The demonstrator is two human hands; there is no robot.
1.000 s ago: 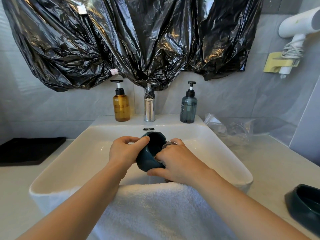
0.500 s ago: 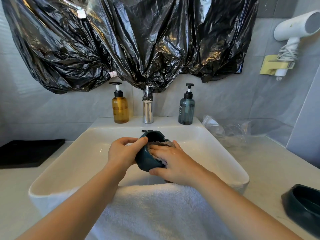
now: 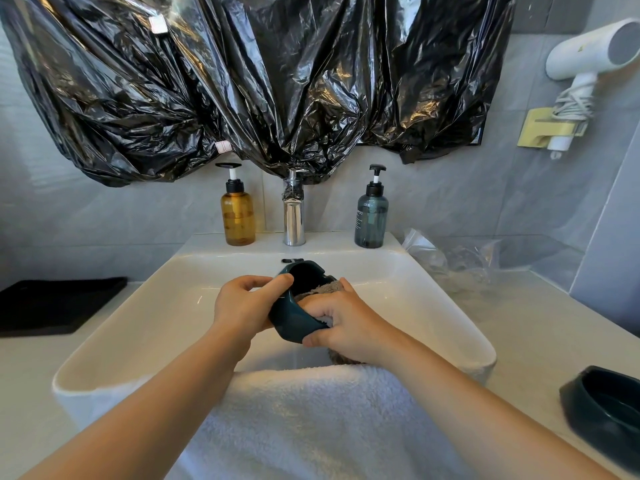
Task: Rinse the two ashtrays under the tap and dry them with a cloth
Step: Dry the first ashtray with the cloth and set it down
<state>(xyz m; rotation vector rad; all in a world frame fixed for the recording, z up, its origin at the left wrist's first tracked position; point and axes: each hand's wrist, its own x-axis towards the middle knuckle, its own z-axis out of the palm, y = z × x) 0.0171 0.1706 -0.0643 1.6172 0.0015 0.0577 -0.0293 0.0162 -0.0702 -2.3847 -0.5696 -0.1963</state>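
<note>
- A black mat (image 3: 55, 304) lies flat on the counter, at the far left.
- An amber pump bottle (image 3: 237, 216) stands on the back ledge of the white sink (image 3: 450, 323), left of the chrome tap (image 3: 294, 220).
- The left hand (image 3: 242, 306) is closed around the rim of a dark teal ashtray (image 3: 294, 323), which is held tilted on its side above the sink basin.
- The right hand (image 3: 349, 323) presses a grey-brown cloth (image 3: 320, 289) into the ashtray's hollow, thumb under the outer wall.
- A white towel (image 3: 311, 420) drapes over the sink's near edge, below both forearms.
- A dark blue-grey pump bottle (image 3: 370, 220) stands right of the tap.
- A second dark teal ashtray (image 3: 606, 410) sits upright on the counter at the far right, well apart from the sink.
</note>
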